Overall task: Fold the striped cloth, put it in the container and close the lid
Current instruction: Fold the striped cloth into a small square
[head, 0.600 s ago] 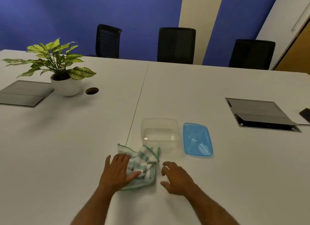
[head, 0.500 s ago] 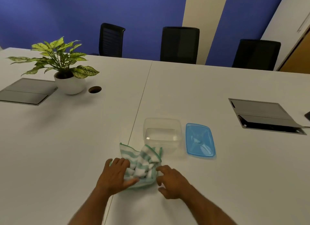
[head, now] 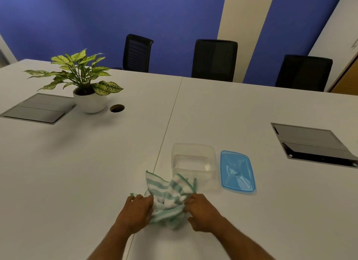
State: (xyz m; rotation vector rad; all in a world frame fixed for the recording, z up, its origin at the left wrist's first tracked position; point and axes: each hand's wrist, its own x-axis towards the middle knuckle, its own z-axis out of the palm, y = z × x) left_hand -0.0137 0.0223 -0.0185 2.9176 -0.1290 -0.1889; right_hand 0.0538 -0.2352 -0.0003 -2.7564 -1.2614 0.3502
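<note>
A green-and-white striped cloth lies crumpled on the white table, near the front edge. My left hand grips its left side and my right hand grips its right side, bunching it between them. Just behind the cloth stands a clear plastic container, with nothing inside. Its blue lid lies flat on the table to the right of it.
A potted plant in a white pot stands at the far left beside a round cable hole. Grey hatch panels sit in the table at left and right. Three black chairs line the far edge.
My right hand moved left onto the cloth and took hold of it. My left hand closed on the cloth too, and the cloth is now bunched up between them.
</note>
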